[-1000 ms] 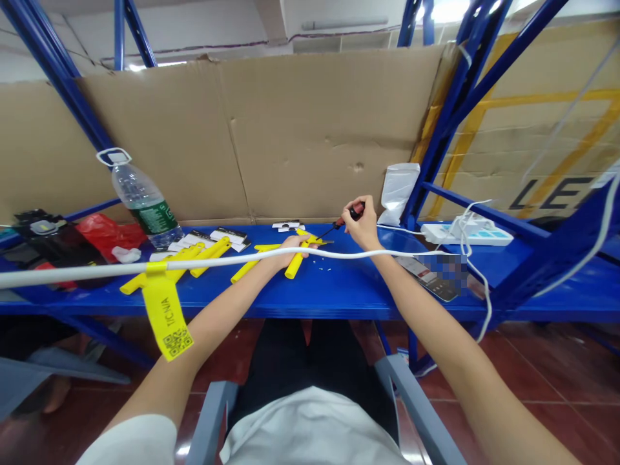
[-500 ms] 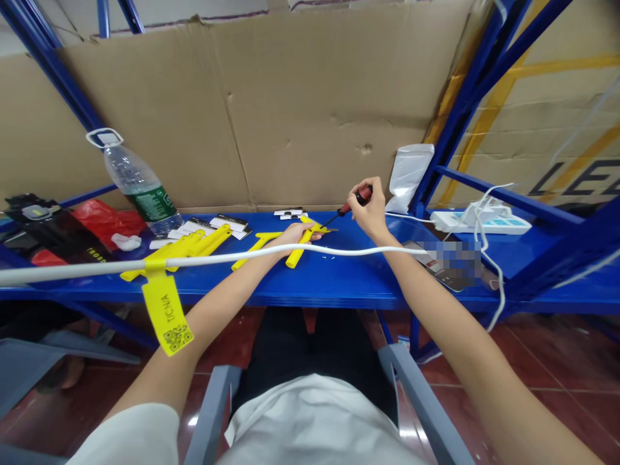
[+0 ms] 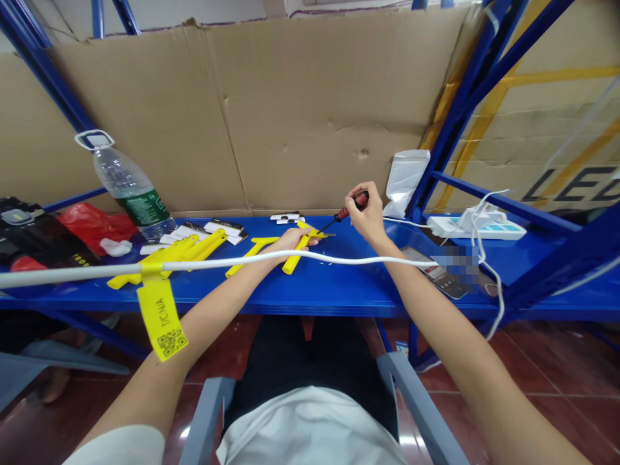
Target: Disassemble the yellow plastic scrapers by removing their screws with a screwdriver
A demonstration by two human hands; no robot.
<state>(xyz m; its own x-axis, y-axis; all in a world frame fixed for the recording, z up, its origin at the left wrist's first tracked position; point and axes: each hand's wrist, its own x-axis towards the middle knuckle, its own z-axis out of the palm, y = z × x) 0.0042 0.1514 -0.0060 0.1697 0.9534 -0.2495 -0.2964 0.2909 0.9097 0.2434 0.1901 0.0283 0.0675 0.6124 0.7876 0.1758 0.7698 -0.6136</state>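
My left hand (image 3: 294, 240) is closed around a yellow plastic tool (image 3: 292, 262) with a round handle and a thin metal piece jutting out to the right. In my right hand (image 3: 369, 216) is a red-and-black screwdriver (image 3: 341, 214), its shaft slanting down to the head of the tool; whether the tip sits in a screw is too small to tell. Another yellow tool (image 3: 237, 266) lies on the blue shelf just left of my left hand. Small light bits (image 3: 325, 263), perhaps screws, lie below the tool.
Several yellow tools (image 3: 194, 252) are piled at left beside printed cards (image 3: 225, 227) and a large bottle (image 3: 133, 190). A white cable (image 3: 339, 259) with a yellow tag (image 3: 162, 316) crosses in front of my forearms. A power strip (image 3: 477, 227) and a flat dark device (image 3: 436, 271) lie at right.
The view has shifted slightly. My left hand still grips the yellow tool, and the screwdriver stays at its head while my right fingers have changed their grip a little on the handle.
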